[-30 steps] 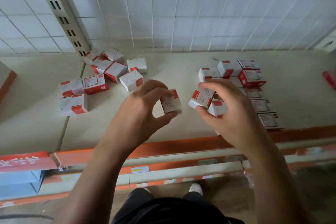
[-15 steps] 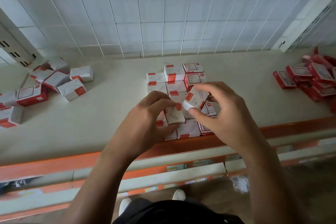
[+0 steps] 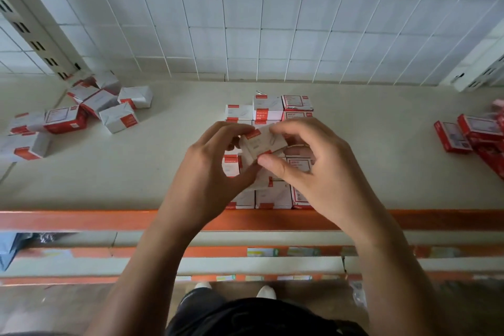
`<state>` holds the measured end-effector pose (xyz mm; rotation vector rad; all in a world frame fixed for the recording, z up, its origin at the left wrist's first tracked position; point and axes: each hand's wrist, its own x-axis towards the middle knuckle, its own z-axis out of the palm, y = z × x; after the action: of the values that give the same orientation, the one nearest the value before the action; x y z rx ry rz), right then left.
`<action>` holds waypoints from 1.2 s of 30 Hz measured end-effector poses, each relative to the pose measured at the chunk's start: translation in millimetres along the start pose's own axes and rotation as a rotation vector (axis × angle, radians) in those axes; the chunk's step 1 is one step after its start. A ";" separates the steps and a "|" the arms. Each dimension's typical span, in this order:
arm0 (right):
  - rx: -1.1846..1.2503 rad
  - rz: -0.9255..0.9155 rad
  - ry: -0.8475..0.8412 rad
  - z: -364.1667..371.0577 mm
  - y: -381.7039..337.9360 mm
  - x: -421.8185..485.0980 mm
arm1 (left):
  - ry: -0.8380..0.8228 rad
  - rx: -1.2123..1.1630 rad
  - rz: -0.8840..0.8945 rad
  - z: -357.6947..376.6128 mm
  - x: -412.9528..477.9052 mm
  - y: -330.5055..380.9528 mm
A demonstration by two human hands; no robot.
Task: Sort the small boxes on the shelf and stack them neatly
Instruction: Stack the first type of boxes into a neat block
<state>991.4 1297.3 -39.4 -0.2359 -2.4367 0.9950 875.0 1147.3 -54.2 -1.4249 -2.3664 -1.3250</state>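
While left hand grips lower box, right hand pinches upper box.

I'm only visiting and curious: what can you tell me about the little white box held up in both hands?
The small white cardboard box has a red-orange patch at one corner and a faint paperclip drawing on its upper face. It looks closed and undented, and sits tilted above the tidy block of matching boxes in the middle of the shelf. The right hand pinches it between thumb and fingers. The left hand holds a second box pressed beneath it, mostly hidden.
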 end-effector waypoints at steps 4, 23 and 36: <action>-0.119 -0.128 -0.043 -3.7 5.2 8.3 | -0.005 -0.013 -0.021 -10.4 5.0 -8.2; -0.325 -0.318 -0.348 22.5 9.7 91.1 | -0.157 0.194 0.102 -37.7 34.9 -70.1; -0.292 -0.103 -0.397 24.3 39.1 145.7 | -0.190 0.319 0.079 -42.0 49.0 -85.5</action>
<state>852.4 1359.4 -26.3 -0.0069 -2.9218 0.6881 768.8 1134.6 -59.4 -1.5827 -2.4634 -0.7789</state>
